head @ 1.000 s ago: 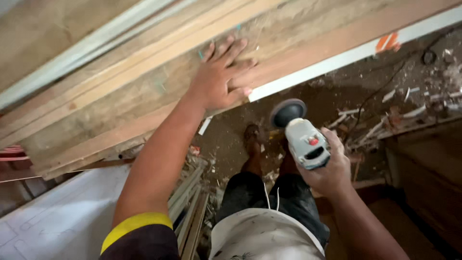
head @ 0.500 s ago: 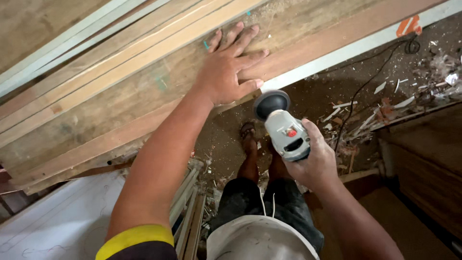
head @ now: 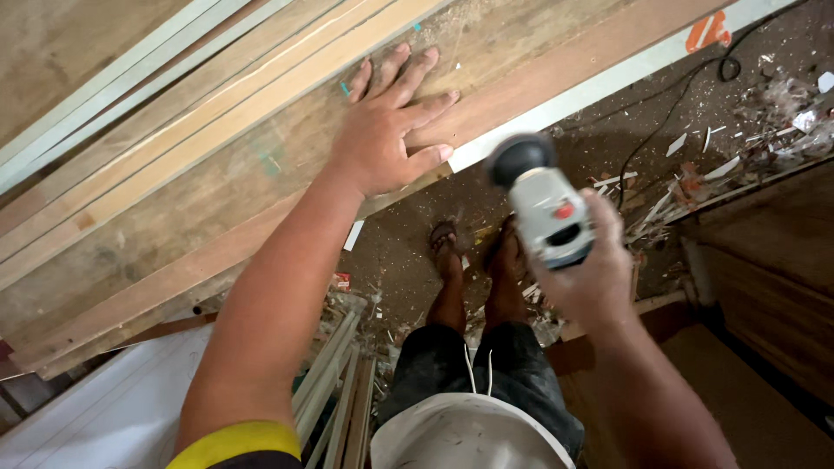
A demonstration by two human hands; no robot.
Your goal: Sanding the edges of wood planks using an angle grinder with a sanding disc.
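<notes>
My left hand (head: 387, 130) lies flat, fingers spread, on a wide wooden board (head: 217, 191) that slants across the upper left. My right hand (head: 591, 274) grips a grey and white angle grinder (head: 543, 195) with a red switch and a dark round head. The grinder's head hangs just right of the board's near edge, close to my left fingertips but apart from them. My feet in sandals (head: 473, 252) show below on the dirt floor.
Long wooden and pale strips (head: 130, 95) lie beside the board. A white edge strip (head: 608, 82) runs along its lower side. A black cord (head: 686, 108) and wood scraps (head: 764, 130) litter the floor. A white panel (head: 95, 408) sits lower left, brown wooden furniture (head: 764, 287) at right.
My right hand has brought the grinder up and leftward toward the board's edge. My left hand has stayed flat on the board.
</notes>
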